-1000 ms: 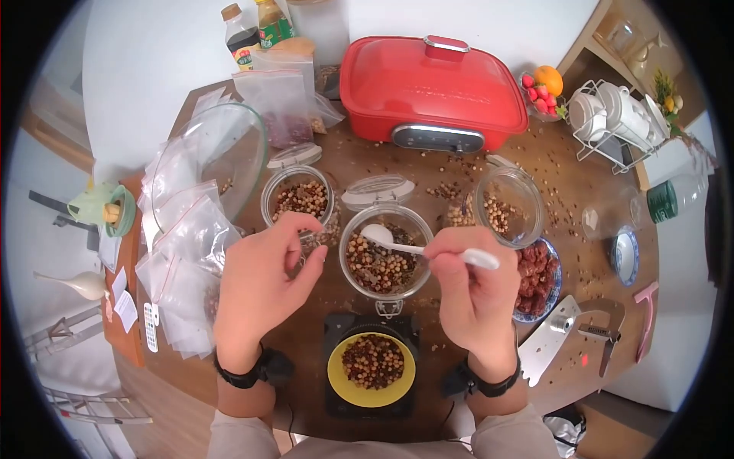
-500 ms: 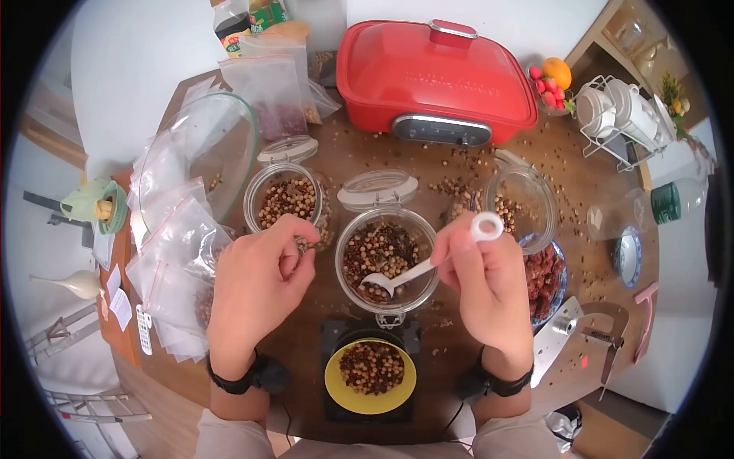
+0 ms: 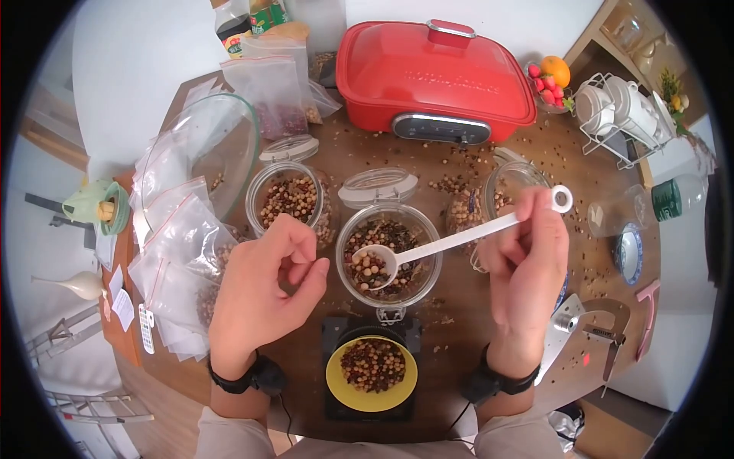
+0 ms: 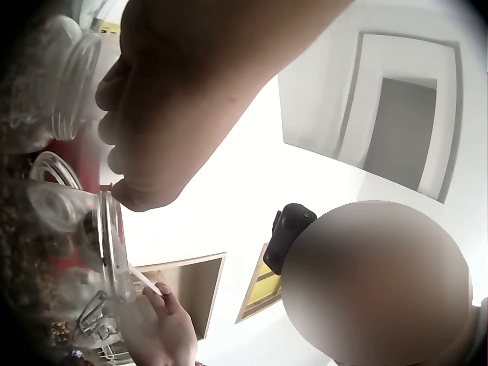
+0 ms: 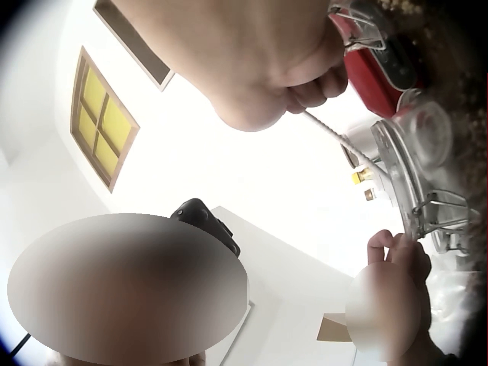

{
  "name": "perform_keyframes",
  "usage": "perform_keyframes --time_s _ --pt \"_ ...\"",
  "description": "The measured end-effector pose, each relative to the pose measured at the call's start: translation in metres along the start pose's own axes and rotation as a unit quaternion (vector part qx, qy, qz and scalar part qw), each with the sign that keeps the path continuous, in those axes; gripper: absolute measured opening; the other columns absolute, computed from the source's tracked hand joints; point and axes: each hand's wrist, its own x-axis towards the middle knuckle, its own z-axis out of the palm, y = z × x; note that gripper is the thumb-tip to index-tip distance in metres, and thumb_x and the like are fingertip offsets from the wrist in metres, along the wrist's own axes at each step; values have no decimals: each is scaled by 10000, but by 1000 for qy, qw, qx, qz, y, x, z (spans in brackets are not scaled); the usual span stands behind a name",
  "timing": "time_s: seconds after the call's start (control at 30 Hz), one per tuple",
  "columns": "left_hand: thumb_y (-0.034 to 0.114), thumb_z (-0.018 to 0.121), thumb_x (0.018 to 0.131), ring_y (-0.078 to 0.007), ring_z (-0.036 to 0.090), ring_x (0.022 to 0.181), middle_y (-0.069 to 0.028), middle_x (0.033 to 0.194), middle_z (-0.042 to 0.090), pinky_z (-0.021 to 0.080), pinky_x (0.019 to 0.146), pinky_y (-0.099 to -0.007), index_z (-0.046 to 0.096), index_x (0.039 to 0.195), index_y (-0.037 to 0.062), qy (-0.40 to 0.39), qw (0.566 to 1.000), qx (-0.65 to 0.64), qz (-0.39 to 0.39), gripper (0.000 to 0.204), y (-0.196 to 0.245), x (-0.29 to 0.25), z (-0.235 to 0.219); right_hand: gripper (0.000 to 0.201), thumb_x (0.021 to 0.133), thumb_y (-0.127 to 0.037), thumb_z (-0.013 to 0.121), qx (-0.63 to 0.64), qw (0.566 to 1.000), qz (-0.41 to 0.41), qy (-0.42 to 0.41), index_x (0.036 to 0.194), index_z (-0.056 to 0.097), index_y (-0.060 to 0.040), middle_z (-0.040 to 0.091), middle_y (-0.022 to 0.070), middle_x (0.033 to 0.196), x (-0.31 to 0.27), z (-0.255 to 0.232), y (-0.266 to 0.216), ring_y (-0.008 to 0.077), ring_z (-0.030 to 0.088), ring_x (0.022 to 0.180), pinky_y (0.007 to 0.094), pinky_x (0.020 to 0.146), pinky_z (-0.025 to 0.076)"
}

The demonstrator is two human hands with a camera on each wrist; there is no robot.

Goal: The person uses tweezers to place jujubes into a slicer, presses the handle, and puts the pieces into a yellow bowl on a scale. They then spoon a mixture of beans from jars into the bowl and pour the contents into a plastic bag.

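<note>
In the head view my right hand [image 3: 526, 268] pinches the handle of a white spoon [image 3: 457, 236]. The spoon's bowl, with pale and dark grains in it, is over the mouth of the middle glass jar [image 3: 434, 284], which holds mixed grains. My left hand [image 3: 267, 289] is held left of that jar, fingers loosely bent with nothing between them, near the left jar [image 3: 252, 200]. A yellow bowl [image 3: 371, 399] of mixed grains rests on a black scale [image 3: 333, 335] in front of the jar.
A red cooker [image 3: 436, 80] stands at the back. Plastic bags [image 3: 183, 245] and a glass lid [image 3: 145, 164] lie at left. A third jar [image 3: 498, 174], a cleaver [image 3: 564, 325], a blue-rimmed bowl [image 3: 628, 256] and a cup rack [image 3: 623, 126] are at right, with grains scattered on the table.
My right hand has moved right and turned, the spoon now lying longer across the jar with grains showing in its bowl. My left hand has barely moved.
</note>
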Motion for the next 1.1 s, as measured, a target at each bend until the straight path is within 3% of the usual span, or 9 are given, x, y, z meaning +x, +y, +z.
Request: perform_keyframes --time_s 0.13,0.37,0.5,0.63,0.73,0.8,0.87,0.97,1.1 --pt "-27 678 829 -126 406 473 -18 561 402 335 473 -264 496 877 50 0 1000 -7 17 203 0 0 -1 358 1118 -336 333 28 998 -36 41 891 460 -90 230 -77 536 1 -1 -4 42 178 431 261 423 145" --pt "-32 671 835 -104 404 476 -5 560 381 329 472 -255 545 904 39 -3 1000 -18 22 160 -2 2 -2 350 1121 -334 315 120 989 -43 76 893 460 -112 214 -71 549 4 -6 -15 57 163 433 283 442 131" --pt "-49 650 850 -45 366 535 37 601 429 280 506 -219 544 912 40 -8 999 -13 28 152 0 2 -2 353 1116 -355 318 147 987 34 47 883 458 -129 212 -72 554 -4 -6 -25 59 153 427 280 437 110" --pt "-57 635 867 -5 336 573 75 626 440 247 525 -197 542 921 45 -21 998 -45 28 149 -6 -2 1 334 1120 -332 319 93 989 48 -105 854 413 -152 209 -79 545 -10 -6 -26 56 104 380 251 370 137" --pt "-42 654 839 -50 365 532 37 590 391 302 504 -222 565 900 49 -13 999 -50 13 141 -5 -2 2 389 1119 -343 305 -5 983 31 -180 826 428 -119 286 -57 496 -23 4 -27 52 189 347 246 358 153" --pt "-33 667 819 -74 384 507 15 571 373 329 490 -237 576 887 50 -7 999 -47 16 141 -6 -1 1 404 1088 -342 409 -53 969 -29 -239 811 504 -64 405 -11 507 -31 8 -21 107 303 352 277 365 240" --pt "-34 668 816 -75 382 503 17 570 368 325 489 -238 578 884 53 -8 999 -43 16 142 -6 -1 1 428 1056 -341 514 -54 937 -74 -337 795 580 -9 525 35 517 -34 8 -14 162 418 357 308 372 327" --pt "-33 671 812 -78 380 496 17 570 367 317 483 -243 579 879 54 -4 998 -46 30 143 -5 -1 2 195 991 -225 627 -96 817 3 -569 961 620 -32 609 83 797 -13 0 -27 320 609 670 363 615 505" --pt "-50 644 860 -11 321 572 74 615 420 246 528 -197 542 919 42 -39 998 -32 29 150 -4 -3 -1 218 1025 -240 566 -115 774 19 -622 983 606 -30 629 77 837 -14 5 -23 299 634 711 370 630 511"
